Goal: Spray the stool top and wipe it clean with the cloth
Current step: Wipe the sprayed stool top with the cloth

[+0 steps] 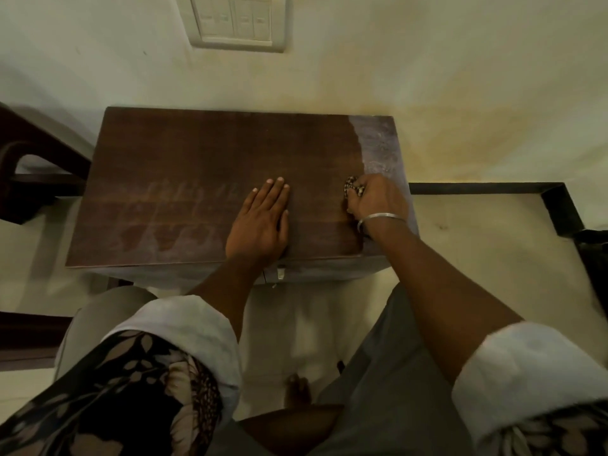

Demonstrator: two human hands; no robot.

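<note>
Far left: dark brown wooden furniture with a curved arm (29, 166) stands just beside the stool, not part of the job.
Stool: the dark brown rectangular wooden stool top (138, 153) sits pushed against the pale wall, right in front of the person bending over it.
Left half: pale, smeary wet streaks (177, 218) run across the near left of the wood. That reads to me as spray or damp wiping marks drying off.
On the wall: a cream switch plate (235, 21) hangs above, well clear of the work.
Left grip: the left grip (260, 222) lies flat, fingers straight and together, palm pressed on the near middle of the top. It grasps nothing; I'd say it is there to brace the body and steady the stool.
Cloth: the brown-and-cream patterned cloth (353, 189) is bunched small, touching the wood right of centre.
Right grip: the right grip (375, 199) is curled tight round that cloth, knuckles up and a silver bangle (381, 218) on the wrist. Balling it up likely gives firmer pressure.
Right edge: a greyish, dusty-looking strip (381, 143) runs front to back, sharply bordered against the darker wood, so this looks like the part not yet wiped.
Far right: a black angular frame (552, 199) lies along the floor.
Spray bottle: nowhere in sight.
</note>
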